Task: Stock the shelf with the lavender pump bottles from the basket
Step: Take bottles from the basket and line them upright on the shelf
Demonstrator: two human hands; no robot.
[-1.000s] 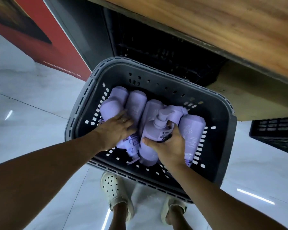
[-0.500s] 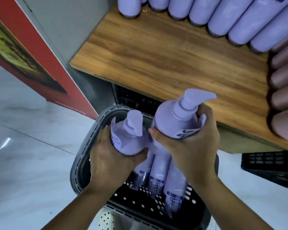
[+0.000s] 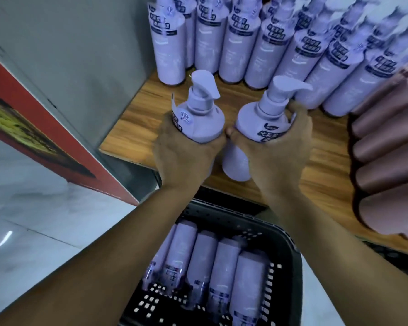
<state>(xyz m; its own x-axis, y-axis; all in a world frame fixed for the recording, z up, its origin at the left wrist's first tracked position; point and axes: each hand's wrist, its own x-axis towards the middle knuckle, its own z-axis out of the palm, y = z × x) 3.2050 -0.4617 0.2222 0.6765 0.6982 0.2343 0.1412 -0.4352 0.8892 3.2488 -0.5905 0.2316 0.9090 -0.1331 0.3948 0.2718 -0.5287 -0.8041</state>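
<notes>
Mid-placing: my left hand (image 3: 184, 156) grips left bottle (image 3: 198, 118), right hand (image 3: 273, 149) grips right bottle (image 3: 257, 123), over shelf (image 3: 316, 165) front. Next, I'd say: stand both upright before far row (image 3: 236, 43).

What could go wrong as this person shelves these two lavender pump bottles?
1. The left hand grips one lavender plastic pump bottle, the right hand a second bottle; close together, they might knock.
2. The standing row of lavender bottles is just behind; a nudge could topple some.
3. Set near the front edge of the wooden shelf, one might drop into the dark plastic basket below.
</notes>
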